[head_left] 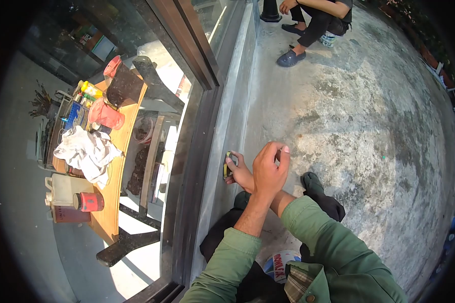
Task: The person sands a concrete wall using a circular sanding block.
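Printed tub: white, blue and red rounded container [280,265], below my crossed forearms, on the floor side of the brown metal window frame [199,131].
Left hand: my bare left hand [269,171], raised on the floor side of the frame, fingers curled, thumb side up. Cannot tell whether anything is pinched in it.
Right hand: my bare right hand [241,174], reached under the left wrist, closer to the frame, fingers and thumb closed on a small tool.
Tool: slim yellow-and-black hand tool [227,165], upright, beside the foot of the frame, at the smooth grey concrete ledge [232,116]. Exact kind and contact with ledge unclear.
Handling: judged light and stiff, not fragile; slipping likelier than breaking. Best hold probably the outer edges, thumb opposite fingers, fingertips away from the ledge.
Bench: pale wooden plank [117,171], behind the glass beyond the frame, bearing a crumpled white cloth [88,154] and a red, dark-lidded jar [92,202].
Co-worker: person in dark clothes [328,22], seated low, farther along the frame's floor side.
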Demonstrator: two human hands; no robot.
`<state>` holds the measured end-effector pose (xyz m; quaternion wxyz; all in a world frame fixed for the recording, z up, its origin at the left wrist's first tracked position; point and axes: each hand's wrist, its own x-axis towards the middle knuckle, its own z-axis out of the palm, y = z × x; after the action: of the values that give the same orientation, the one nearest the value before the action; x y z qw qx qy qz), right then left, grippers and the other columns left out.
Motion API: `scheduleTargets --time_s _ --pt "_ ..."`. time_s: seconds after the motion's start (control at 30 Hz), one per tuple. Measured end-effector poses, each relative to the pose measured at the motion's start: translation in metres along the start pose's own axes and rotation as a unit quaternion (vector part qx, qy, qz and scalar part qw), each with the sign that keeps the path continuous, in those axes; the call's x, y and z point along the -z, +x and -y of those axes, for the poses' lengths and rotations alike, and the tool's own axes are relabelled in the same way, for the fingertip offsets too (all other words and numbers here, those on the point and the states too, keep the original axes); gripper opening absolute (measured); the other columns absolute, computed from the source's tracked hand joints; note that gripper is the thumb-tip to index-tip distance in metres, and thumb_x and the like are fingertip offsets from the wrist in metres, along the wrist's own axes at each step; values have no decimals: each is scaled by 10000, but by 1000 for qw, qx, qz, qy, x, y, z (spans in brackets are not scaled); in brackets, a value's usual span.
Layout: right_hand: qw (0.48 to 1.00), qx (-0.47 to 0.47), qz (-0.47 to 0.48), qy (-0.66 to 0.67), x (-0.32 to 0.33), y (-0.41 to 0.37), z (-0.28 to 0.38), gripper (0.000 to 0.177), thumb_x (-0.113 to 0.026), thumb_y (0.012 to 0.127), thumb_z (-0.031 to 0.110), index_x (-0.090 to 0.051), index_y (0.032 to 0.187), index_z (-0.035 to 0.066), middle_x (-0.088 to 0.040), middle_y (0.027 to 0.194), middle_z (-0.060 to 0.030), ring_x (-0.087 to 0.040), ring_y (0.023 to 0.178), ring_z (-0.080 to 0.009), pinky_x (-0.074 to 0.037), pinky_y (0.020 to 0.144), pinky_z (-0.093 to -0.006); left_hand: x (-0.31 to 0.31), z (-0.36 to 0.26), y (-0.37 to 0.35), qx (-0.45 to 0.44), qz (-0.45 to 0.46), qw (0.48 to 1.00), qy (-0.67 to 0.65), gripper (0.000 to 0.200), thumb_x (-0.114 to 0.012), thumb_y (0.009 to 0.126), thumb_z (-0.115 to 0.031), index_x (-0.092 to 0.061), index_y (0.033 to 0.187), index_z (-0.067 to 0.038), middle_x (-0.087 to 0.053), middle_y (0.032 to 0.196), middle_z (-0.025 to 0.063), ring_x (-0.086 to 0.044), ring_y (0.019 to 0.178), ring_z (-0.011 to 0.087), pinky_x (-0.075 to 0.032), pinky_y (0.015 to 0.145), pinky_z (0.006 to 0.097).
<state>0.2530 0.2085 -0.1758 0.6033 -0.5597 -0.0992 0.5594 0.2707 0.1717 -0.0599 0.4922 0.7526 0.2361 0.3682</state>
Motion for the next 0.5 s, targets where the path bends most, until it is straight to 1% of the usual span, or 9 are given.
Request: scheduleTargets --time_s 0.03,0.1,0.13,0.17,0.23,0.27,0.33,0.43,0.5 --pt "1000 0 1 5 -3 1 -7 612 -510 1063 402 -227 1531 128 -570 913 -62 -580 665 -159 -528 605 -307 0 1 0 0 3 1000 3 137 -639 971 -118 -634 926 11 -620 763 72 -565 650 132 -465 602 283" --pt "999 22 -26 9 -15 -7 -7 606 -502 1067 395 -223 1535 129 -571 919 -63 -570 651 -159 -529 605 -300 1 -1 2 8 -32 999 -12 124 -637 947 -94 -600 873 -2 -588 723 108 -569 587 225 -444 559 349" --pt "997 71 -24 -36 -15 -8 -3 594 -494 1070 385 -225 1534 129 -570 912 -65 -564 646 -155 -525 602 -292 1 0 2 9 -35 999 -11 124 -637 947 -94 -600 873 -2 -588 723 108 -569 587 225 -444 559 349" --pt "997 70 -22 -38 -12 -4 0 594 -494 1070 385 -225 1534 129 -570 912 -65 -564 646 -155 -525 602 -292 1 1 1 8 -36 999 -12 132 -634 950 -97 -596 868 -1 -585 718 108 -566 581 222 -442 556 347" --pt "989 142 -9 -49 -8 3 7 588 -489 1071 386 -227 1532 130 -568 904 -71 -567 646 -152 -524 598 -288 1 2 2 4 -39 999 -14 139 -632 954 -99 -593 863 -1 -582 714 107 -563 575 220 -439 553 345" --pt "988 144 -8 -49 -7 3 3 588 -489 1071 386 -227 1532 130 -568 904 -71 -567 646 -152 -524 598 -288 1 1 2 4 -35 999 -16 141 -631 954 -100 -593 862 -2 -582 715 107 -561 573 221 -439 553 346" --pt "999 38 -19 3 -6 1 -6 590 -491 1070 387 -228 1532 131 -569 893 -70 -574 648 -154 -527 598 -289 1 0 2 0 -29 999 -18 142 -631 955 -101 -593 861 -2 -582 715 107 -559 572 222 -439 553 347" --pt "1000 15 -20 18 -21 -18 -12 597 -493 1069 387 -224 1535 130 -571 886 -71 -581 648 -163 -530 597 -291 0 -2 2 12 -29 999 -16 143 -631 954 -100 -590 856 -4 -579 714 107 -555 573 222 -437 552 348" --pt "1000 13 -11 3 -13 -12 5 606 -501 1065 399 -233 1535 126 -578 884 -76 -586 651 -172 -531 608 -298 -1 2 1 13 -28 999 -13 146 -631 954 -103 -589 856 -4 -577 712 110 -552 571 224 -432 549 350"
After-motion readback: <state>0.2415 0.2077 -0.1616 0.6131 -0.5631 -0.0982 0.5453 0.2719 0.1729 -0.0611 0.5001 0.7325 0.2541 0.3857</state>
